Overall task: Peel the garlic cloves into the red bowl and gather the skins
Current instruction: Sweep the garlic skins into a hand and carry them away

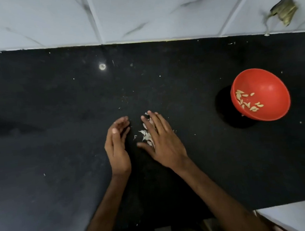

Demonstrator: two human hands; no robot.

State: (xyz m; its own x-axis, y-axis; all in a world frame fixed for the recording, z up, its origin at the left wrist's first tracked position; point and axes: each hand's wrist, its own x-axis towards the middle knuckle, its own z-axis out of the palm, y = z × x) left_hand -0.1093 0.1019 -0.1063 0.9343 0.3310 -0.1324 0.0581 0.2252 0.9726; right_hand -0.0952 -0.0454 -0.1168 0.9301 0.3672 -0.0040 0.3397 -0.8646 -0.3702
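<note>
A small heap of pale garlic skins [144, 135] lies on the black counter [59, 121] in the middle of the head view. My right hand [161, 141] rests flat over the heap with fingers spread, covering part of it. My left hand [118, 144] stands on its edge just left of the skins, fingers curved and apart, with nothing in it. The red bowl [267, 83] sits at the right and holds several peeled garlic cloves [248, 102].
A marble-patterned tiled wall [142, 14] rises behind the counter. A crumpled olive-coloured scrap [284, 11] hangs on the wall at the top right. Tiny skin flecks dot the counter. The counter's front edge runs along the bottom, with a white surface [297, 215] at the bottom right.
</note>
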